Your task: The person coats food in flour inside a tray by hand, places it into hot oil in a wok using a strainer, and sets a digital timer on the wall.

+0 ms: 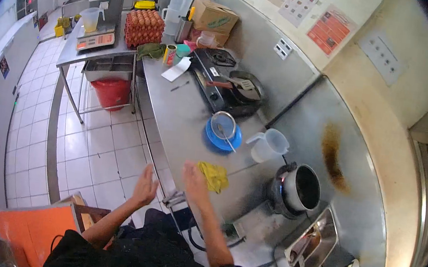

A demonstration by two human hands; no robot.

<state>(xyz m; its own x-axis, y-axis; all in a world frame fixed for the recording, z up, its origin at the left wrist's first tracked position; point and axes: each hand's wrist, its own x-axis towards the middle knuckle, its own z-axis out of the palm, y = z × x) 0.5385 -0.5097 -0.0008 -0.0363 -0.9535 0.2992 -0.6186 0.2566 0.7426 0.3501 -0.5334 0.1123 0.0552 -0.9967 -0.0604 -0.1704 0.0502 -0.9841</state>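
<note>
My left hand (146, 184) is raised in front of the counter's edge, over the tiled floor, its fingers stretched out and holding nothing. Beside a crumpled yellow cloth (212, 177) on the steel counter (180, 124), my right hand (195, 180) has its fingers extended, somewhat blurred; whether it touches the cloth is unclear. Farther along lies a blue plate (222, 136) with a strainer (223, 125) and a spoon on it. A clear plastic jug (270, 145) stands to the right of the plate.
A pot (304, 188) sits on a burner at right, near a metal tray (317, 250) of utensils. Farther back are a stove (212, 83) with a pan, stacked eggs (144, 28) and a scale (96, 40). An orange board (34, 226) is at lower left.
</note>
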